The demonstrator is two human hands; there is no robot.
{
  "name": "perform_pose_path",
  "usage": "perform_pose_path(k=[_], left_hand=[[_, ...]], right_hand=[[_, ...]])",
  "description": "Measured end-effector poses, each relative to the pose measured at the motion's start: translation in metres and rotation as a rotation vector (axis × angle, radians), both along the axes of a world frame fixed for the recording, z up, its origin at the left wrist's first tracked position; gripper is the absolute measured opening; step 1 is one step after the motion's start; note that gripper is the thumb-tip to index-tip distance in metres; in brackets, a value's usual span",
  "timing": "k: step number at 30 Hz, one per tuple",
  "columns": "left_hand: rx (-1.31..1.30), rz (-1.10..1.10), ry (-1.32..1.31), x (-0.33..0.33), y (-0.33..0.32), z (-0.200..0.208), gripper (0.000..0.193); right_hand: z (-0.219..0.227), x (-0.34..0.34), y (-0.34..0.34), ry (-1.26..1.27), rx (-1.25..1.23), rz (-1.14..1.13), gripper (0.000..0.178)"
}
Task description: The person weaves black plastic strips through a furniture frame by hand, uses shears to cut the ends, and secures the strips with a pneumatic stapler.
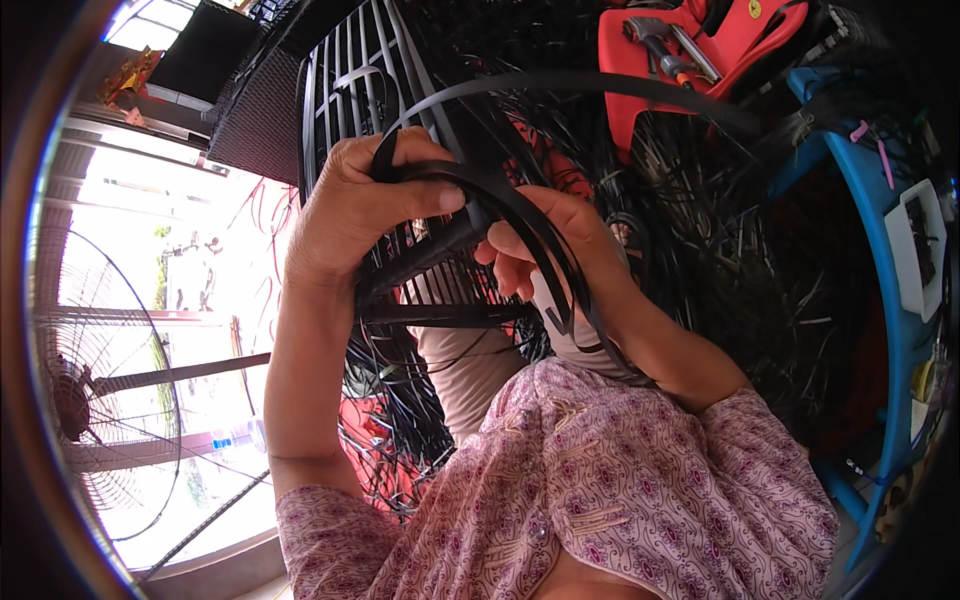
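My left hand point(375, 200) is closed on a flat black plastic strip point(470, 172), pinched between thumb and bent forefinger. The strip loops over and hangs down across my right hand. A long band of it point(600, 84) arcs away to the right. Beneath my hands runs a bar wrapped in black strip point(430, 252), part of a black slatted frame point(355, 65). My right hand point(570, 235) sits at the bar's right end with curled fingers; what they grip is hidden. A second black bar point(435, 315) lies nearer my knees.
Tangled black strips point(730, 230) heap up at the right. Behind them a red plastic chair point(640, 100) bears a power tool point(655, 45). A blue table point(860, 200) at far right holds a white tray point(915, 250). A fan point(110, 390) stands at left.
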State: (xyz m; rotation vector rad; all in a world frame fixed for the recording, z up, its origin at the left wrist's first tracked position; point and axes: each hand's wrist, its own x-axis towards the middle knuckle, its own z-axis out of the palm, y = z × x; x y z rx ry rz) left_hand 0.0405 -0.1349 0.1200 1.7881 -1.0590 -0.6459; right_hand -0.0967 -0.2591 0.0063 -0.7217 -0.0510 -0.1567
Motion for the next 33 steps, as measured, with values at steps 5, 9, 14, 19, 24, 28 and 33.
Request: perform_pose_path(k=[5, 9, 14, 19, 24, 28, 33], left_hand=[[-0.039, -0.036, -0.040, 0.001, 0.000, -0.001, 0.017], [-0.043, -0.020, 0.068, 0.000, 0.006, 0.002, 0.022], [-0.109, -0.115, -0.105, 0.003, 0.007, -0.002, 0.025], [-0.217, -0.205, -0.242, 0.013, 0.010, -0.004, 0.027], [-0.233, -0.158, -0.287, 0.003, 0.014, 0.002, 0.023], [-0.223, -0.152, -0.399, 0.001, 0.017, 0.005, 0.019], [-0.223, -0.113, -0.503, 0.003, 0.026, 0.005, 0.014]], right_hand=[[0.003, -0.004, 0.004, -0.003, -0.089, -0.063, 0.030], [0.015, -0.008, 0.007, 0.107, -0.149, -0.038, 0.032], [0.009, -0.008, 0.012, 0.041, -0.175, -0.105, 0.030], [0.007, -0.006, 0.018, -0.027, -0.059, -0.085, 0.033], [0.007, -0.005, 0.017, 0.103, -0.126, -0.068, 0.033], [0.012, -0.002, 0.024, 0.079, 0.029, -0.062, 0.027], [0.005, 0.005, 0.032, 0.038, 0.030, -0.010, 0.027]])
